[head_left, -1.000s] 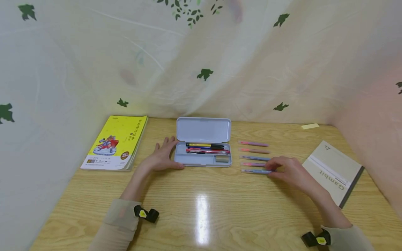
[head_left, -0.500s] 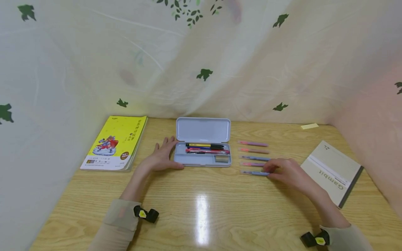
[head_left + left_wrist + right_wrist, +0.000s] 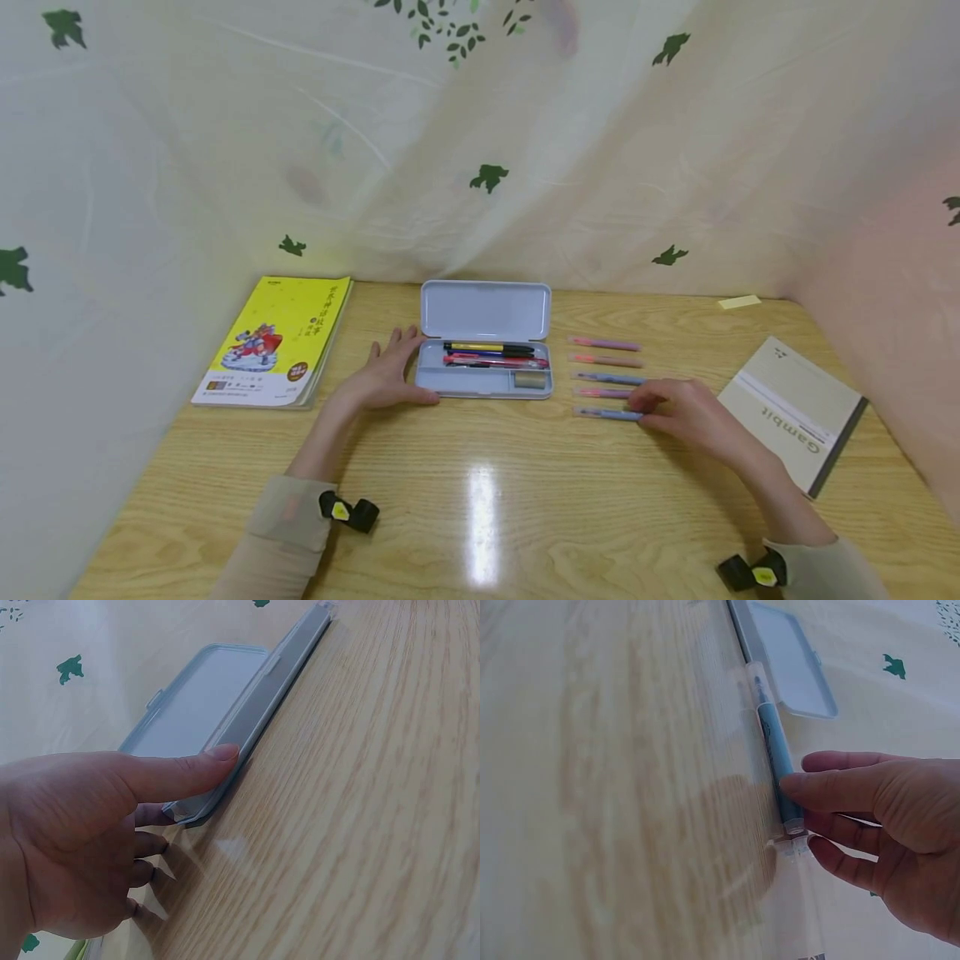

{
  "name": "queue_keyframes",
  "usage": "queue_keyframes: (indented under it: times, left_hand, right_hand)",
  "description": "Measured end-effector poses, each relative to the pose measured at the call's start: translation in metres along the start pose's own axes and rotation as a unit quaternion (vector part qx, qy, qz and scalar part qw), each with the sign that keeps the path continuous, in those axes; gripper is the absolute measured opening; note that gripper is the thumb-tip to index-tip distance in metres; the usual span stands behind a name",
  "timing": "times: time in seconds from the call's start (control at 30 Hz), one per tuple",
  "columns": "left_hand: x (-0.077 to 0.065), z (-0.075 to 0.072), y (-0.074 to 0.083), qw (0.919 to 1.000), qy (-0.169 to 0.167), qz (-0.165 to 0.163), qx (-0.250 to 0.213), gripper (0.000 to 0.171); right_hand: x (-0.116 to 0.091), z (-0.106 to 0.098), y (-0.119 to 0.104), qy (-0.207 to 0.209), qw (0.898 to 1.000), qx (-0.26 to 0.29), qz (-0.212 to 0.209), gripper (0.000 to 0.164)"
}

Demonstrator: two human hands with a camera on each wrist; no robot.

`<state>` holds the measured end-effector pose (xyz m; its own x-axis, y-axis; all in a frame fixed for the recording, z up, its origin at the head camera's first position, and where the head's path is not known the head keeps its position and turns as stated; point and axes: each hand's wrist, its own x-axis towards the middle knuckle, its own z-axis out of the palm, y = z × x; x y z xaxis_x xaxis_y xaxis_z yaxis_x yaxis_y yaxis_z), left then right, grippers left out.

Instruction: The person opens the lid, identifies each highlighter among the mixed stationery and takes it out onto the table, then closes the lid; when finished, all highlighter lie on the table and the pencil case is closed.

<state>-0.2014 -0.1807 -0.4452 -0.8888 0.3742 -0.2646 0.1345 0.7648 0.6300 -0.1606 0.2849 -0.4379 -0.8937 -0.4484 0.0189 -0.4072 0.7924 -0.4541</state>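
Observation:
A pale blue pencil case lies with its lid up; in it are several pens and a grey-brown block. My left hand rests at its left end, fingers spread and nearly straight, the thumb against the front wall. Right of the case, clear-capped markers lie in a column: purple, orange, blue and pink. My right hand pinches the right end of the nearest blue marker between thumb and fingers; its clear cap points towards the case.
A yellow book lies at the left. A grey notebook lies aslant at the right, beside my right forearm. Near the back edge is a pale yellow strip. A patterned curtain stands behind the wooden table.
One second ago the nearest blue marker was slightly farther back; my right hand has shifted it a little towards me. My left hand and the case have stayed put.

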Motion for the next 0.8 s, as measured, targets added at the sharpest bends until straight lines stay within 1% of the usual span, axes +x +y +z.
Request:
queue_keyframes:
  times: [0.23, 0.47, 0.57, 0.67, 0.73, 0.8]
  left_hand:
    - [0.0, 0.0, 0.001, 1.0, -0.001, 0.0, -0.002, 0.106]
    - [-0.001, -0.001, 0.003, 1.0, -0.001, 0.0, -0.002, 0.105]
    - [-0.001, -0.001, 0.003, 1.0, 0.0, 0.001, -0.004, 0.105]
    - [0.0, -0.001, 0.002, 1.0, 0.0, 0.0, -0.002, 0.105]
    - [0.0, 0.0, 0.001, 1.0, 0.0, -0.001, -0.001, 0.105]
    - [0.0, 0.0, 0.0, 1.0, -0.001, -0.001, 0.0, 0.105]
  right_hand:
    - [-0.002, -0.001, -0.002, -0.005, 1.0, 0.008, 0.011, 0.023]
    - [-0.003, -0.007, -0.004, 0.01, 1.0, 0.013, 0.007, 0.02]
    - [-0.002, -0.009, -0.005, 0.028, 0.999, 0.015, 0.005, 0.016]
    - [0.002, -0.01, -0.006, 0.057, 0.998, 0.028, 0.009, 0.014]
    - [0.008, -0.012, -0.008, 0.076, 0.996, 0.047, 0.016, 0.02]
    - [0.016, -0.013, -0.01, 0.089, 0.993, 0.075, 0.024, 0.03]
